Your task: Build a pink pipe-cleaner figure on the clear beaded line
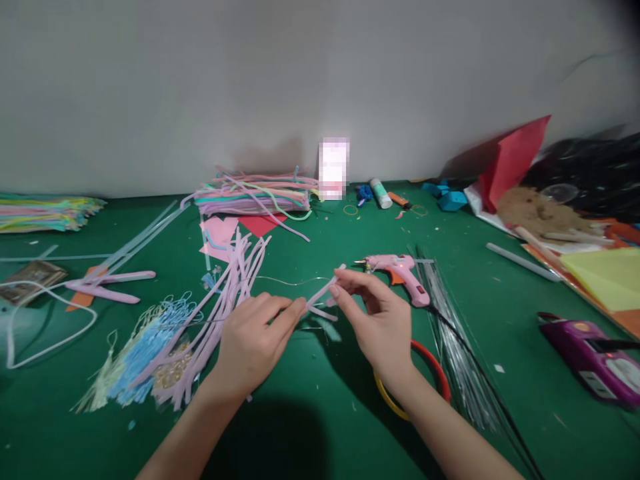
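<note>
Between my two hands, above the green table, runs a lilac pipe cleaner (321,291). My left hand (257,337) pinches its near end with thumb and forefinger. The far end sits in the pinch of my right hand (380,320), whose other fingers curl loosely. A second short lilac piece shows just below, partly hidden; whether it is joined I cannot tell. Left of my left hand lie several loose lilac pipe cleaners (245,267). A pink glue gun (400,269) rests just beyond my right hand, and a red and yellow ring (440,373) lies partly under my right wrist.
Blue tassels (150,357) and a bag of gold beads (173,369) lie at left. A pipe cleaner bundle (255,195) and a blurred upright phone-like screen (333,167) stand by the wall. At right are thin wires (460,360), a black cord and a purple power strip (590,357).
</note>
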`<state>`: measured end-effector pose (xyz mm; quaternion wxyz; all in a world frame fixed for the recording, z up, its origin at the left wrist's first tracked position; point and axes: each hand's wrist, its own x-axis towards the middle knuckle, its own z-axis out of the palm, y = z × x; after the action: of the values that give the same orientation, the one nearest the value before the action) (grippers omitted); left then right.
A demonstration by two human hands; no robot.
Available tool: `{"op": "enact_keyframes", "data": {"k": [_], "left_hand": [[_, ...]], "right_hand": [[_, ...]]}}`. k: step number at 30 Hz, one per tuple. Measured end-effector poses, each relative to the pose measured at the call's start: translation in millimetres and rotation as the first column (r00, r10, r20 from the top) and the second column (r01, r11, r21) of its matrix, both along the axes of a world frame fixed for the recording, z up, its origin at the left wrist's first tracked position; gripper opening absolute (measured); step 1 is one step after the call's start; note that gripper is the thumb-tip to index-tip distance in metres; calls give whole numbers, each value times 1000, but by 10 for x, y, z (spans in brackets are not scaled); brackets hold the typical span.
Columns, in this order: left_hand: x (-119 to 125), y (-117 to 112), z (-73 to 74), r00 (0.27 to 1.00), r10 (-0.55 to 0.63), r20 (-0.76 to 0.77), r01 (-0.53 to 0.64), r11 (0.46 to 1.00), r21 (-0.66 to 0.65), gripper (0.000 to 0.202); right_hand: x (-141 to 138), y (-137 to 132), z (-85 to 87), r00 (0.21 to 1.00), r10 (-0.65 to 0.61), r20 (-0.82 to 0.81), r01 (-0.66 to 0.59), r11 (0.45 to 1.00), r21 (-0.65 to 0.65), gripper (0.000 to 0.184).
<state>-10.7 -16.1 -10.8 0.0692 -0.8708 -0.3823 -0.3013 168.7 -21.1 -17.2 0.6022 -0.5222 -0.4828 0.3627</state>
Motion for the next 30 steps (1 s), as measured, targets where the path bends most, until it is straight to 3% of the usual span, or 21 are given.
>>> {"op": "enact_keyframes", "data": {"k": [8, 19, 24, 30], "left_hand": [[-9, 10, -23, 1000, -3, -4, 3, 1000, 10, 14], [4, 7, 0, 1000, -6, -4, 6, 1000, 12, 12], [3, 15, -4, 1000, -4, 2, 4, 1000, 4, 13], [2, 10, 9, 1000, -4, 0, 4, 1000, 26, 13]], "right_hand": [[39, 37, 21, 957, 120, -264, -174, 967, -188, 21], [32, 43, 9, 893, 95, -441, -219, 946, -239, 20], [47, 60, -20, 901, 133, -412, -233, 951, -201, 18], [55, 76, -65, 957, 157, -245, -178, 982, -65, 24]]}}
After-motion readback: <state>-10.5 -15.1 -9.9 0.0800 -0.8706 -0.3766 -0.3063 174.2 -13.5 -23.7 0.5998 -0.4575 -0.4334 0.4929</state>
